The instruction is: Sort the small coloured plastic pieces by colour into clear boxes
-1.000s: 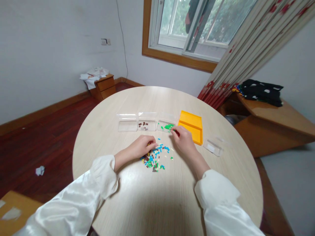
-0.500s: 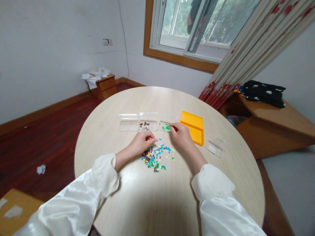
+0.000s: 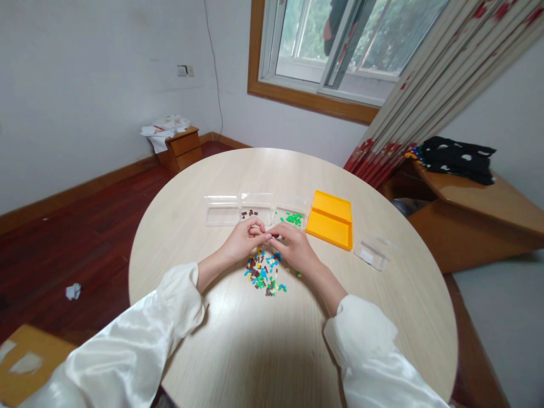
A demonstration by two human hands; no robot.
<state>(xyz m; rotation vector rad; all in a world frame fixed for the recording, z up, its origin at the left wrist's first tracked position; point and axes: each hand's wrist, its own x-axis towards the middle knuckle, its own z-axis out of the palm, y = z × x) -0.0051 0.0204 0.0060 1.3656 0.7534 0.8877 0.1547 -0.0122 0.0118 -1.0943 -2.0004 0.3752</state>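
Observation:
My left hand [image 3: 243, 241] and my right hand [image 3: 294, 245] meet at the fingertips just beyond a pile of small building bricks [image 3: 261, 275]. Both have their fingers pinched; whatever lies between them is too small and hidden to name, though a dark speck shows under my right fingers. The pile mixes brown, blue, green, yellow and cream pieces. Behind the hands, a clear box [image 3: 268, 220] holds brown bricks [image 3: 249, 213], partly covered by my left hand. To its right, another clear box [image 3: 278, 222] holds green bricks [image 3: 294, 219].
An open clear box [image 3: 222, 207] stands at the left end of the row. On the right lie an open yellow case [image 3: 330, 226] and a small clear box [image 3: 371, 255]. All rest on a round wooden table [image 3: 255, 340].
My right hand has left the box of green bricks and moved left and towards me, up to my left hand. My left hand has shifted slightly away from me.

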